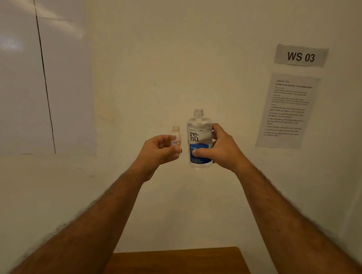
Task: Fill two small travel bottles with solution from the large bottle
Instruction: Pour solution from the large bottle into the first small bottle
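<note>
My right hand (222,150) grips the large clear bottle (198,136) with its blue and white label; the bottle stands upright in the air and its neck carries no cap. My left hand (160,150) pinches a small clear travel bottle (176,137) with a little red-edged sticker, also upright and uncapped. The two bottles are held side by side, a small gap between them, well above the table and in front of the wall. The second small bottle and the caps are out of view.
A brown wooden table (185,269) shows at the bottom edge, its far corner near the wall. On the wall at the right hang a "WS 03" sign (300,56) and a printed instruction sheet (287,111). A glossy white panel (27,67) stands at the left.
</note>
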The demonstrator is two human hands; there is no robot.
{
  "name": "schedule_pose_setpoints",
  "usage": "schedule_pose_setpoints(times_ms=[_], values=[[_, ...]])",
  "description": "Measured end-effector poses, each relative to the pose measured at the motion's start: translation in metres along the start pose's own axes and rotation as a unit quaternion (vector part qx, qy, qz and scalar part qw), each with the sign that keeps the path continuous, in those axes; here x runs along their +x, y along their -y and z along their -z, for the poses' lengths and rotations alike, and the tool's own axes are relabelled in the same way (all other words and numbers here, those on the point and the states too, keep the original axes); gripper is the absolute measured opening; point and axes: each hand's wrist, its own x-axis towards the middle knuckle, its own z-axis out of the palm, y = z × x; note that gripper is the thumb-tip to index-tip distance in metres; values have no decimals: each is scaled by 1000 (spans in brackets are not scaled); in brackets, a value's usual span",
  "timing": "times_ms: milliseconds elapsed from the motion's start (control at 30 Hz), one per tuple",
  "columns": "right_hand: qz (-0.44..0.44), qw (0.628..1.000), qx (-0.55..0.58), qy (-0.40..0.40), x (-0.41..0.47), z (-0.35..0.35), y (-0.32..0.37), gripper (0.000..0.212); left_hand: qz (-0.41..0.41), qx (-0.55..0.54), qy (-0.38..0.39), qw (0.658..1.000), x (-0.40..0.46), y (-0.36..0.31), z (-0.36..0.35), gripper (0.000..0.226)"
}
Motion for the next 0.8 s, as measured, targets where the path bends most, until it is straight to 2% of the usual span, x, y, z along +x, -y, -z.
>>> schedule_pose_setpoints(times_ms=[233, 367, 800], values=[[-1, 998, -59, 29, 2, 14, 0, 80, -19, 41, -3, 999, 1, -6, 4, 27], [5, 993, -102, 52, 3, 21, 2, 82, -30, 71, 8, 997, 0, -12, 4, 31], [3, 982, -166, 94, 2, 34, 4, 81, -51, 78, 29, 995, -2, -23, -2, 28]])
